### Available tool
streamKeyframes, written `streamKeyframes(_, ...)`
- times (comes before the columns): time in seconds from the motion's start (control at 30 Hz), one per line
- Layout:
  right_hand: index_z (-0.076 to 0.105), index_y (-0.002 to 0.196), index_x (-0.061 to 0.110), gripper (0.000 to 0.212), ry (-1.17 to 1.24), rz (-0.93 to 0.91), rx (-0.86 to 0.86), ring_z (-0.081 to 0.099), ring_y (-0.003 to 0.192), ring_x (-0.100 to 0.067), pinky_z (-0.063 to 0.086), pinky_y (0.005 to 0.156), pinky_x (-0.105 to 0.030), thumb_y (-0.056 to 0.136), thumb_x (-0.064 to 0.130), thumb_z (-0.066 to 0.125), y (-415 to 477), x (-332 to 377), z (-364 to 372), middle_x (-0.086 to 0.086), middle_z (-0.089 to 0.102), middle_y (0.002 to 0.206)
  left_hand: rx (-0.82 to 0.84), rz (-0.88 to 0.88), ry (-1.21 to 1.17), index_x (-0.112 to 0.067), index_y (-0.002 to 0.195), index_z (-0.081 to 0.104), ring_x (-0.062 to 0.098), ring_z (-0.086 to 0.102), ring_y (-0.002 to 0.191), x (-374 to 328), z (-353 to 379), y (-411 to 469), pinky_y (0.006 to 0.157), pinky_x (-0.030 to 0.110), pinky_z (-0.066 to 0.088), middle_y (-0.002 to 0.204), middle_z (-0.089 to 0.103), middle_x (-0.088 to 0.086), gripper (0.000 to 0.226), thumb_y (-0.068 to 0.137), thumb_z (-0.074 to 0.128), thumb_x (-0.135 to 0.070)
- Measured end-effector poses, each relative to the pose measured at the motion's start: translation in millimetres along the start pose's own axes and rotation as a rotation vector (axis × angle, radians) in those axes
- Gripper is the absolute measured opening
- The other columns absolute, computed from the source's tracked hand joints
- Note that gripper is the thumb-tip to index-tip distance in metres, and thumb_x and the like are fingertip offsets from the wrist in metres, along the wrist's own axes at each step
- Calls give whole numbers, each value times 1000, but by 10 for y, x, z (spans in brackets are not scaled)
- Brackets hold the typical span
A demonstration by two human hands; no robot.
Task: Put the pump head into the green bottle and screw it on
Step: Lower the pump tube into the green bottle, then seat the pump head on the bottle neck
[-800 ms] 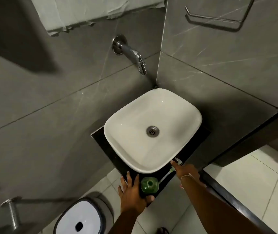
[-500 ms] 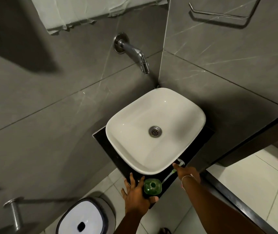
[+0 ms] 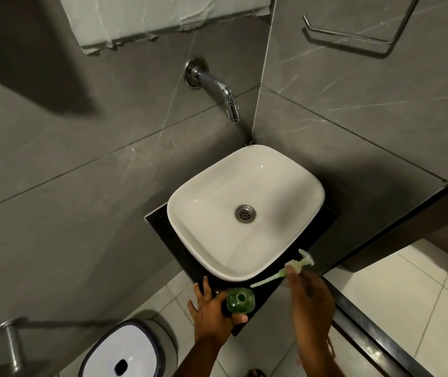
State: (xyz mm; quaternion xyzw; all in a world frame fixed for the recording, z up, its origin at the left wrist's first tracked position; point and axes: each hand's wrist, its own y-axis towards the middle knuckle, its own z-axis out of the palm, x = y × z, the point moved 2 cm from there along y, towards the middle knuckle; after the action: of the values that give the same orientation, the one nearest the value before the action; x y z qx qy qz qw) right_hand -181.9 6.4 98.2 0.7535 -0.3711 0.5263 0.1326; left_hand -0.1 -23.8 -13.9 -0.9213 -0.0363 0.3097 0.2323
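The green bottle stands upright and uncapped on the near corner of the black counter. My left hand wraps around its left and near sides. The white pump head with its long pale green dip tube is pinched in my right hand, just right of the bottle. The tube's free end points left toward the bottle's mouth and stops a little short of it, above the counter.
A white basin fills most of the counter, under a chrome wall tap. A white-lidded bin sits on the tiled floor at lower left. A dark door frame runs along the right.
My right hand has closed on the pump head and lifted it off the counter beside the basin. The left hand has kept hold of the bottle.
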Motion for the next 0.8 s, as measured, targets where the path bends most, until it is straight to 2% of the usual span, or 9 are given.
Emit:
streamKeyframes(0.07,71,95,31,44,-96,-136,17,58,108,-15,49,90,-39,72,66,62,-187,63,19,11,64,110,-8,0,15,-48,120,53,32,-13,148,8,-3,-7,117,63,0,163,-5,4,69,57,77,-61)
streamKeyframes(0.1,72,95,28,44,-148,-198,16,54,112,-15,46,95,-42,71,64,64,-239,69,50,13,60,109,-10,-1,23,-49,121,53,31,-13,148,5,-1,-7,117,63,0,163,-5,4,69,57,77,-61)
streamKeyframes(0.2,75,90,18,35,-192,-266,23,51,108,-14,42,99,-59,66,44,78,-294,-45,167,10,60,101,-11,-4,29,-50,122,52,31,-14,148,-10,-5,-4,117,63,-1,163,-6,3,70,58,77,-61)
streamKeyframes(0.3,77,88,16,30,-255,-318,74,59,108,-25,41,96,-67,62,26,88,-309,-263,284,1,70,99,-5,-7,45,-50,123,51,30,-15,148,-2,-2,7,117,62,-2,163,-7,3,71,58,76,-62)
streamKeyframes(0.37,77,85,17,28,-316,-383,100,64,106,-32,40,96,-68,63,31,87,-326,-352,361,-3,74,97,-9,-8,55,-52,125,49,30,-15,148,1,7,7,117,61,-2,163,-7,3,72,59,75,-62)
streamKeyframes(0.47,77,88,21,36,-373,-382,144,65,106,-31,36,98,-68,65,49,73,-341,-409,456,0,74,95,-28,-2,67,-52,126,48,29,-16,148,20,34,9,117,62,-1,163,-6,3,69,63,74,-59)
streamKeyframes(0.67,74,95,29,39,-491,-298,232,56,114,-30,25,111,-64,62,49,80,-338,-515,560,2,67,106,-46,-5,91,-48,127,49,30,-16,148,54,67,34,117,63,-1,163,-4,4,61,71,70,-53)
streamKeyframes(0.73,72,103,34,48,-498,-307,231,53,115,-27,30,110,-60,61,57,75,-338,-518,554,2,65,111,-44,-7,98,-48,127,48,30,-16,148,56,69,32,117,63,0,163,-5,4,60,71,69,-51)
streamKeyframes(0.8,71,107,37,51,-463,-356,232,54,109,-26,40,101,-54,63,63,66,-335,-500,557,6,64,110,-40,-15,99,-48,126,48,30,-16,148,52,62,31,117,63,0,163,-5,3,61,70,70,-52)
